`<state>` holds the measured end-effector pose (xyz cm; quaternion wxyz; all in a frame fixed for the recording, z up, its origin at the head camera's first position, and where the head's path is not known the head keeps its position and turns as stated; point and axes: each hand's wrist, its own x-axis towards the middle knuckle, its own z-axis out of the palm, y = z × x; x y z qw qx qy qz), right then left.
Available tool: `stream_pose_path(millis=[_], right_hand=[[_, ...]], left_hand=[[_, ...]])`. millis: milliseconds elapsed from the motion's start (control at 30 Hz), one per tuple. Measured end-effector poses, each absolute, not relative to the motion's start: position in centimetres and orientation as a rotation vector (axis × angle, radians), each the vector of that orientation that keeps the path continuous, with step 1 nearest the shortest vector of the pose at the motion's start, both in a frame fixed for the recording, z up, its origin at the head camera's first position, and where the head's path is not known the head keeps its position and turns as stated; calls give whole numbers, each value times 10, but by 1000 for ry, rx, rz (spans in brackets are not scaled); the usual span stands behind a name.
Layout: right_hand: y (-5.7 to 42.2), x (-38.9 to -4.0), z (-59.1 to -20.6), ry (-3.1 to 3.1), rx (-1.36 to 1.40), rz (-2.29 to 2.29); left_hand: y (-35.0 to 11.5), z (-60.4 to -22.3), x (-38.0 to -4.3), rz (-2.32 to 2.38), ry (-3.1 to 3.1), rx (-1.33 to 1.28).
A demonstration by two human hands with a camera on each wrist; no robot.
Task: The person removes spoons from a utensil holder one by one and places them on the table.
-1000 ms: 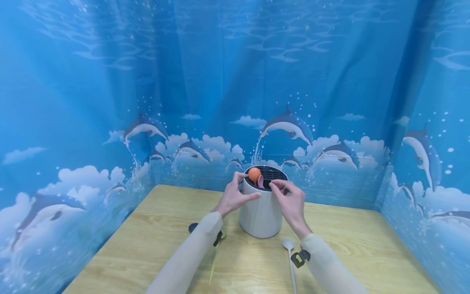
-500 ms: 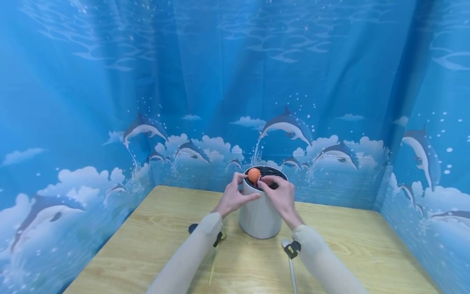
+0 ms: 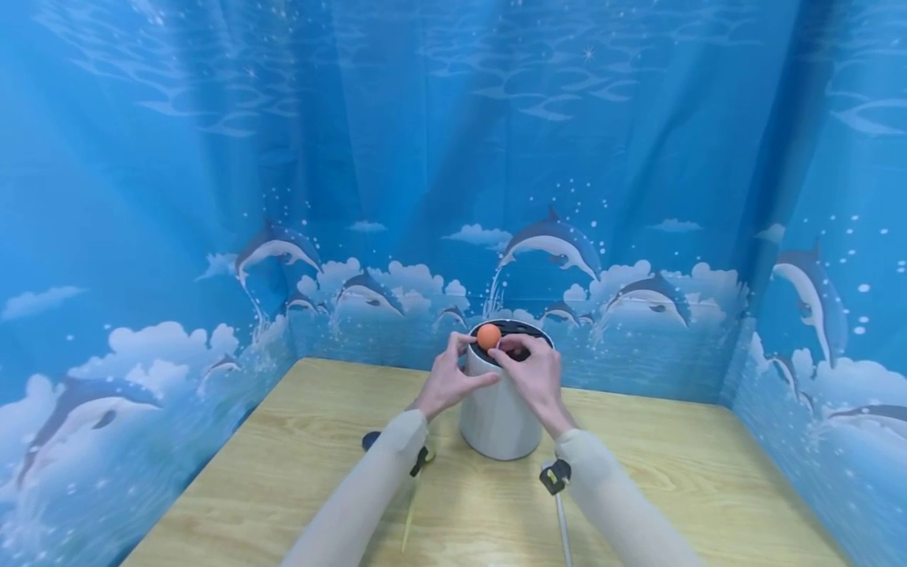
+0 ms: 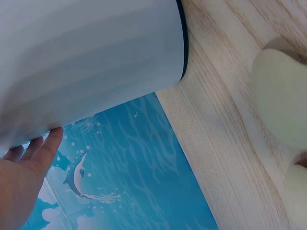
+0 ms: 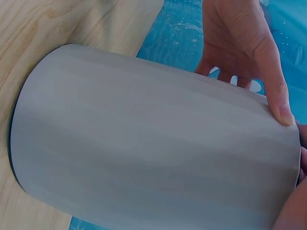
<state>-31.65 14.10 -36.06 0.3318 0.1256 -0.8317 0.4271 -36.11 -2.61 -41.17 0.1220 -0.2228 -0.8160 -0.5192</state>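
Note:
In the head view my left hand (image 3: 448,378) holds the side of a white upright container (image 3: 499,421) with a black slotted top (image 3: 527,331). The right wrist view has its thumb (image 5: 283,112) lying on the container wall, with the other fingers at the side. An orange ball-shaped end (image 3: 488,336) pokes up at the left of the top, right at my left index finger. My right hand (image 3: 531,374) reaches over the front rim and pinches the pink piece beside the ball. Its fingers hide most of that piece.
A white spoon (image 3: 563,524) lies on the wooden table (image 3: 312,457), partly under the right wrist's camera. By the left sleeve are a dark round end (image 3: 370,439) and a thin yellow handle (image 3: 409,516). Pale green rounded shapes (image 4: 280,98) show in the left wrist view. A dolphin-print curtain (image 3: 397,197) surrounds the table.
My right hand has moved left across the top, from its front right to the pink piece beside the orange ball, covering it. The left hand and container have barely moved.

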Motion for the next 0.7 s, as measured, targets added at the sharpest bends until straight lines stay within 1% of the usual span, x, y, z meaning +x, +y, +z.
stream_pose_path(millis=[700], right_hand=[[153, -317, -355, -2198, 309, 1209]], left_hand=[[-25, -413, -362, -1551, -2359, -654]])
